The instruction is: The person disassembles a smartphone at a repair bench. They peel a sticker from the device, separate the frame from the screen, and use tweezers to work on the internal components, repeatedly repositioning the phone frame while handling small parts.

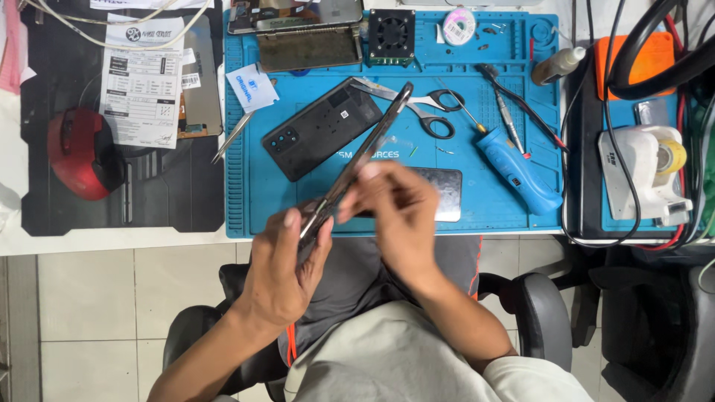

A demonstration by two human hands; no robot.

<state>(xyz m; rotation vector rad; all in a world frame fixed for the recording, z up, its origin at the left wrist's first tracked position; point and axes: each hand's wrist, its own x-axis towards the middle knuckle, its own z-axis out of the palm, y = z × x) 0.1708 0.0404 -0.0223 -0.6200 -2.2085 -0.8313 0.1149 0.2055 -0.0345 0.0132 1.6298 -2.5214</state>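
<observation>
Phone frame (365, 152), edge-on: left hand (287, 272) grasps lower end, right hand (398, 208) pinches its middle. Blue mat (506, 216) beneath; white-blue sachet (252, 88) at left; white printed sheet (143, 78) beyond.

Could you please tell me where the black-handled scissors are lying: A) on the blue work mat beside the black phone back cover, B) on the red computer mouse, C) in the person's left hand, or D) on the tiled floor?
A: the scissors lie flat on the blue mat, just right of the black back cover; both hands are on the phone frame instead.
</observation>
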